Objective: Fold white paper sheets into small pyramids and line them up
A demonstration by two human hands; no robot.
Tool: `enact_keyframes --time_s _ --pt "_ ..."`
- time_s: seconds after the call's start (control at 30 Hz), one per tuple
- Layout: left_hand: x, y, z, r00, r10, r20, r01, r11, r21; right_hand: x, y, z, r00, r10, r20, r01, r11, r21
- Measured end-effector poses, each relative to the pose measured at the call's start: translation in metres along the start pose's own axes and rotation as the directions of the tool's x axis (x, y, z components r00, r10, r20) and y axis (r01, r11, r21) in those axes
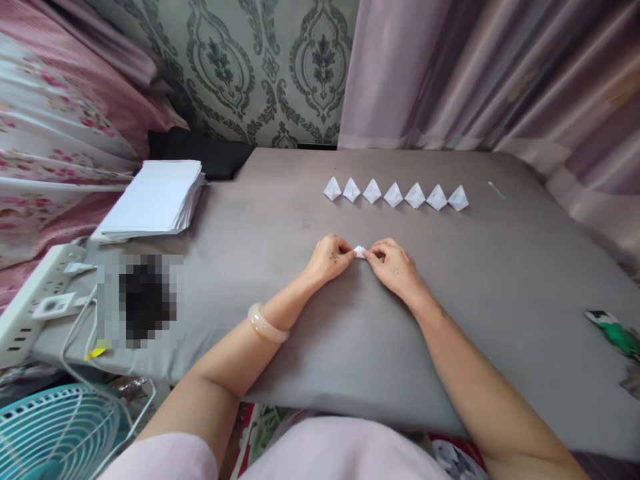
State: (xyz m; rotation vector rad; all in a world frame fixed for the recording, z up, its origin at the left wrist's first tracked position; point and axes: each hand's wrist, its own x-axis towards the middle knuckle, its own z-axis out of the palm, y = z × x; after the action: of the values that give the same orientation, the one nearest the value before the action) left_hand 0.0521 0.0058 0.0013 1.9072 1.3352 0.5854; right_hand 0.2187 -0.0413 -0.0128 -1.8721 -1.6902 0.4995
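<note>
Between my two hands is a small piece of folded white paper, pinched at both sides just above the grey cloth. My left hand grips its left edge with thumb and fingers. On the opposite edge my right hand is closed in the same kind of pinch. The fingertips cover most of the paper, so its full shape is hidden. Farther back, several diamond-shaped folded white papers stand in a row. A pale bangle circles my left forearm.
A stack of white paper sheets lies at the left, near a black folded item. A power strip with cables sits at the left edge above a turquoise fan. A thin stick and a green-and-white object lie rightward.
</note>
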Motion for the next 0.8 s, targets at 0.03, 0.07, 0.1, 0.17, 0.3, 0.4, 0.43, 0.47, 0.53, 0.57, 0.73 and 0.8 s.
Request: enact_keyframes --time_s 0.03,0.07,0.1,0.17,0.3,0.4,0.43,0.47,0.53,0.57,0.73,0.8 --pt "0.0 0.001 0.0 1.0 -0.011 -0.004 0.011 1.0 0.016 0.0 0.0 0.0 1.0 0.002 -0.004 -0.002 1.0 -0.003" --pt "0.001 0.002 0.001 1.0 -0.018 -0.007 0.018 0.999 0.031 0.001 0.001 0.001 1.0 0.003 -0.009 -0.003 1.0 -0.006" --pt "0.001 0.002 0.002 1.0 -0.022 -0.007 0.022 0.999 0.043 0.001 0.001 0.001 1.0 0.003 -0.012 -0.003 1.0 -0.01" --pt "0.002 0.003 0.003 1.0 -0.021 -0.007 0.021 0.998 0.057 0.002 0.002 0.002 1.0 0.0 -0.012 0.0 1.0 -0.017" --pt "0.004 0.003 0.004 1.0 -0.028 -0.004 0.028 0.998 0.06 0.003 0.002 0.003 1.0 0.008 -0.009 -0.008 0.999 -0.036" --pt "0.004 0.006 0.003 0.997 -0.069 0.032 0.068 0.997 0.048 0.004 0.001 0.004 1.0 0.024 -0.01 -0.024 0.999 -0.043" --pt "0.004 0.007 0.003 0.995 -0.085 0.043 0.083 0.995 0.049 0.004 0.001 0.004 1.0 0.026 -0.01 -0.026 0.999 -0.047" --pt "0.004 0.009 0.002 0.994 -0.101 0.049 0.098 0.994 0.052 0.004 0.0 0.004 1.0 0.025 -0.01 -0.026 0.998 -0.052" --pt "0.006 0.012 0.001 0.989 -0.134 0.067 0.13 0.99 0.061 0.005 -0.001 0.003 0.999 0.031 -0.014 -0.032 0.997 -0.07" --pt "0.006 0.013 0.0 0.984 -0.157 0.081 0.152 0.986 0.061 0.005 -0.001 0.003 0.999 0.041 -0.016 -0.042 0.996 -0.083" --pt "0.012 0.014 -0.003 0.967 -0.211 0.142 0.2 0.976 0.088 0.007 -0.003 0.003 0.995 0.094 -0.031 -0.097 0.988 -0.12" --pt "0.012 0.012 -0.002 0.983 -0.142 0.116 0.129 0.986 0.109 0.006 -0.002 0.003 0.996 0.079 -0.033 -0.082 0.992 -0.098"
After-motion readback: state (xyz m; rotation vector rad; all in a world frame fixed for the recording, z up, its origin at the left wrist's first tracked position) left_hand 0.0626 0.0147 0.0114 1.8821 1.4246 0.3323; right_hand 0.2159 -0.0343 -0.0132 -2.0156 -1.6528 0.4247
